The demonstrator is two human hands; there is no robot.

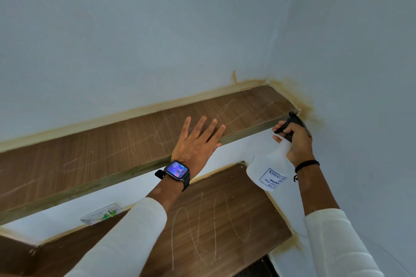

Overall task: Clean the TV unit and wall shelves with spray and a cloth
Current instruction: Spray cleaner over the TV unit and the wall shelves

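While the upper wall shelf (135,141) runs as a long brown board from lower left to the far right corner, the right hand (295,139) holds the spray bottle (270,164) at that shelf's right end, just below its front edge. The fingers (278,129) of this hand are curled round the black trigger head, with the white bottle body hanging down and to the left. The nozzle appears to point toward the corner, though its exact aim cannot be told. The left hand (198,141) lies flat on the shelf near mid-length, fingers straight and spread, holding nothing. No cloth is in view. Dust streaks mark both this shelf and the lower shelf (213,209). Judgement: spraying comes next, and the right hand is nearer the unsprayed corner; the spray must travel leftward along the board's long axis.
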